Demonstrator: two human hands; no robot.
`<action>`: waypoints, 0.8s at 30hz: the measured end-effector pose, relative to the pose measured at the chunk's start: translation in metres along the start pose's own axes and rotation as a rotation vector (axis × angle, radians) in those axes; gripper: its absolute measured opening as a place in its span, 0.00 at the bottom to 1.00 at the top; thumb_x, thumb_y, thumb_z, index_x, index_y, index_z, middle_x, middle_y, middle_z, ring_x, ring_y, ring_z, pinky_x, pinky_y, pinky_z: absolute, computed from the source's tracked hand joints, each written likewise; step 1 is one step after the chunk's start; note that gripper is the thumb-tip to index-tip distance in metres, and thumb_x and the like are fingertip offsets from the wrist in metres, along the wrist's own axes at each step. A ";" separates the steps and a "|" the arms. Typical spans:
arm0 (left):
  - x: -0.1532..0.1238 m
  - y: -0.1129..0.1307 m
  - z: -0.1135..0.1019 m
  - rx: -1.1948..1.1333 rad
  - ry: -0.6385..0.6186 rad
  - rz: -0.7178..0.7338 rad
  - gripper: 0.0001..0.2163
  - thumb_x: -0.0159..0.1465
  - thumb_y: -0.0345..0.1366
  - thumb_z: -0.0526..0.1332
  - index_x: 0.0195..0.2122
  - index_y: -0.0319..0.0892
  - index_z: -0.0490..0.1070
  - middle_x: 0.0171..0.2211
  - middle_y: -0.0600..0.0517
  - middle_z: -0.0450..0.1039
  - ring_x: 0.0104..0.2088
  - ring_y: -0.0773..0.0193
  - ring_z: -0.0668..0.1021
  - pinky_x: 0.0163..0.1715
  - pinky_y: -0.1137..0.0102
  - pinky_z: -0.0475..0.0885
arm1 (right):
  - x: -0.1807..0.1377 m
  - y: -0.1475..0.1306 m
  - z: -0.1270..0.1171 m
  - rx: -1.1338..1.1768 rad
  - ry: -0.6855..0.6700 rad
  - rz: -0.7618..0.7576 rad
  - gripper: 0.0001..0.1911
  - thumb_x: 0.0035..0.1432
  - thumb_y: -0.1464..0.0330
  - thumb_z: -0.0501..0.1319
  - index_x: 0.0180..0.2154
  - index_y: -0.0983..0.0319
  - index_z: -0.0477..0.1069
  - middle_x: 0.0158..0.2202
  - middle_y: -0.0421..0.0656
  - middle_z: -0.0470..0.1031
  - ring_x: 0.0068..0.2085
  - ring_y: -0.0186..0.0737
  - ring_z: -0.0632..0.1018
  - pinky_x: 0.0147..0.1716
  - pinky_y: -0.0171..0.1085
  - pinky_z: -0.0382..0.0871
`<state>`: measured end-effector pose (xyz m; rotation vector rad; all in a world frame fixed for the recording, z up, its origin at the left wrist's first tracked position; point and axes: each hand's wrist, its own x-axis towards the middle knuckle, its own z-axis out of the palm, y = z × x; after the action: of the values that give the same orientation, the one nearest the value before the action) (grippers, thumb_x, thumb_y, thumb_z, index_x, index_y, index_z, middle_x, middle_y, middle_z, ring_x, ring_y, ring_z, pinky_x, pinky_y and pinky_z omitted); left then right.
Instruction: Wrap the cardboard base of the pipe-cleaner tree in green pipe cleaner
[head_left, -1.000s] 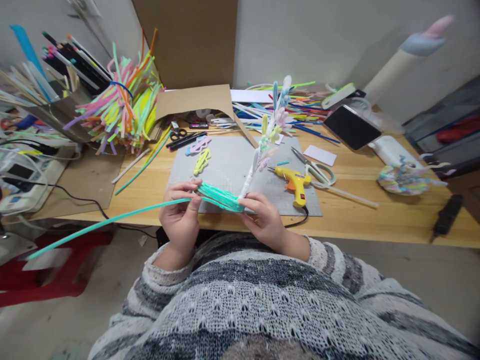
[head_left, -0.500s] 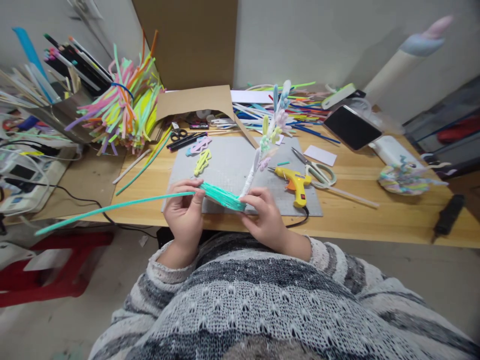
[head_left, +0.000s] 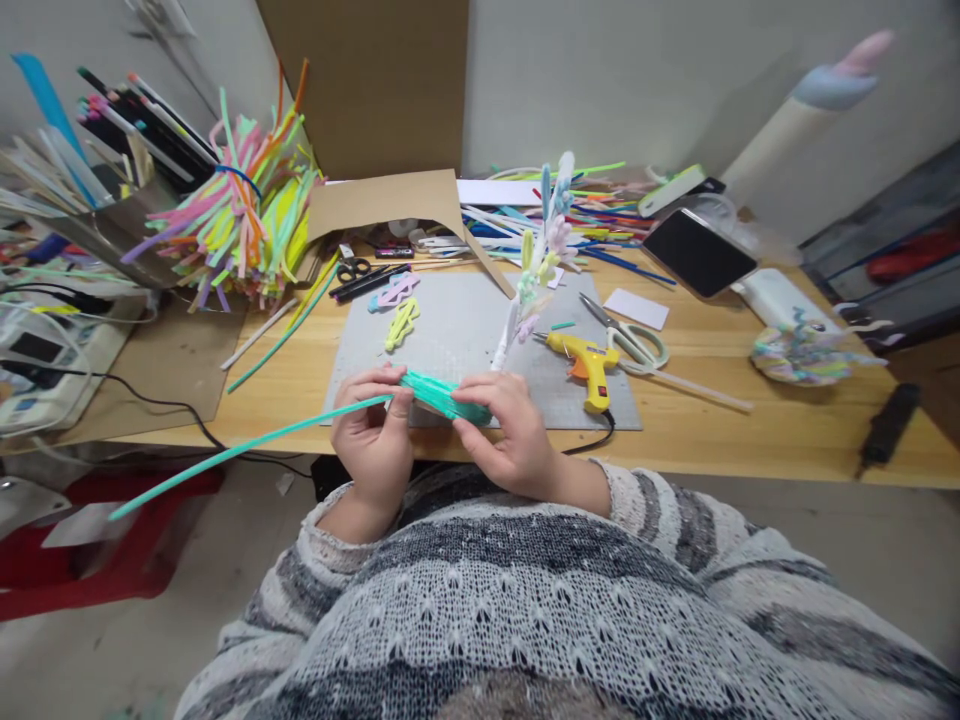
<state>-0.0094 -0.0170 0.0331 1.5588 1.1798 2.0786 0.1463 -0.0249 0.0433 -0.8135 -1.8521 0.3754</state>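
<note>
Underneath, a wooden desk (head_left: 712,345) carries a grey mat (head_left: 454,330). A turquoise strand (head_left: 247,449) trails leftward from the left hand (head_left: 373,430); a flowered white stem (head_left: 527,288) rises behind the right hand (head_left: 516,435). Both pinch a turquoise bundle (head_left: 430,393) over the mat's near edge. Rightward lie scissors (head_left: 615,328), then a yellow glue gun (head_left: 595,366); leftward, a small yellow zigzag piece (head_left: 405,318).

The pale wooden bench (head_left: 697,440) carries a grey cutting mat (head_left: 457,320) at its middle. To the left lie a brown cardboard sheet (head_left: 199,370) and a loose teal stem (head_left: 281,345). Along the far side, coloured stems (head_left: 600,215) spread in a heap. On the right rest a white card (head_left: 637,309), a dark-screened phone (head_left: 701,253), a pastel bundle (head_left: 802,352) and, near the edge, a black tool (head_left: 889,430).
</note>
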 end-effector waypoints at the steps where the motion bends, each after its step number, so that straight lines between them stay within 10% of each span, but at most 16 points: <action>1: 0.000 0.000 0.000 0.005 -0.002 0.002 0.04 0.60 0.29 0.65 0.30 0.41 0.70 0.36 0.53 0.72 0.40 0.65 0.78 0.49 0.58 0.74 | 0.000 0.000 0.000 -0.001 0.002 -0.006 0.10 0.58 0.71 0.58 0.44 0.59 0.68 0.42 0.46 0.76 0.45 0.43 0.76 0.45 0.47 0.66; 24: -0.009 0.006 0.000 -0.006 -0.104 0.045 0.03 0.62 0.31 0.62 0.32 0.42 0.68 0.39 0.52 0.71 0.43 0.62 0.79 0.55 0.49 0.70 | -0.003 0.002 0.003 0.062 0.061 0.057 0.05 0.58 0.72 0.57 0.37 0.56 0.63 0.37 0.41 0.71 0.40 0.40 0.74 0.43 0.47 0.62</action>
<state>-0.0042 -0.0269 0.0314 1.6839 1.1112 1.9992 0.1448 -0.0250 0.0383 -0.8280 -1.7554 0.4369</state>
